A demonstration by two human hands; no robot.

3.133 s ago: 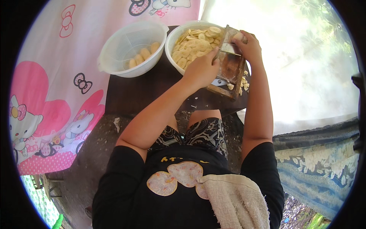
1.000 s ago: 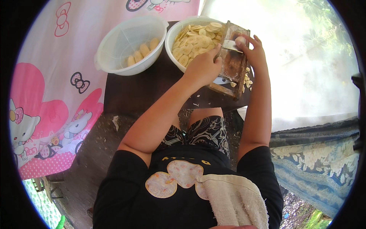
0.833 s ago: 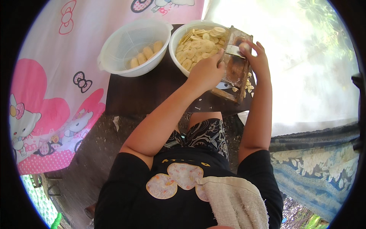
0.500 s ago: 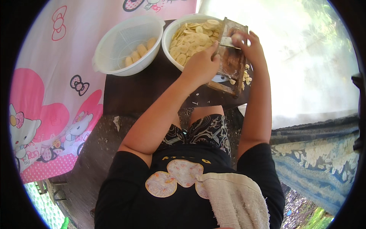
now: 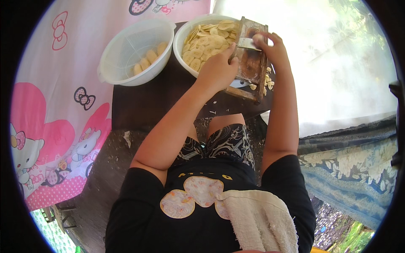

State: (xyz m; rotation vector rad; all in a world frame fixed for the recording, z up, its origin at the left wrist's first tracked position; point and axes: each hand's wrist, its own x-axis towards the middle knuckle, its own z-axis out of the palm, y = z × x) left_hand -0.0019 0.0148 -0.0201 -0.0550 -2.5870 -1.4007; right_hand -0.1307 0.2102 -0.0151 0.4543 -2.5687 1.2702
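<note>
My left hand (image 5: 219, 69) is closed on the left edge of a wooden slicer board (image 5: 249, 69) with a metal blade plate (image 5: 249, 43) across it. Fingers of my right hand (image 5: 274, 47) press a pale piece of peeled banana (image 5: 257, 39) against the board at the blade, covering part of it. The board leans over the right side of a white basin (image 5: 179, 52) heaped with thin round banana slices (image 5: 206, 44). Small banana scraps (image 5: 268, 82) lie by the board's lower right side.
Left of the basin stands a white mesh basket (image 5: 113, 59) with several peeled bananas (image 5: 151, 57) inside. Both rest on a dark table (image 5: 139, 103). A pink and white printed curtain (image 5: 50, 97) hangs at left, a white sheet (image 5: 333, 71) at right. A towel (image 5: 257, 219) hangs over my shirt.
The whole view has shifted slightly, so basin, basket and board appear a little further left. My right hand has moved slightly on the board; both hands keep their holds.
</note>
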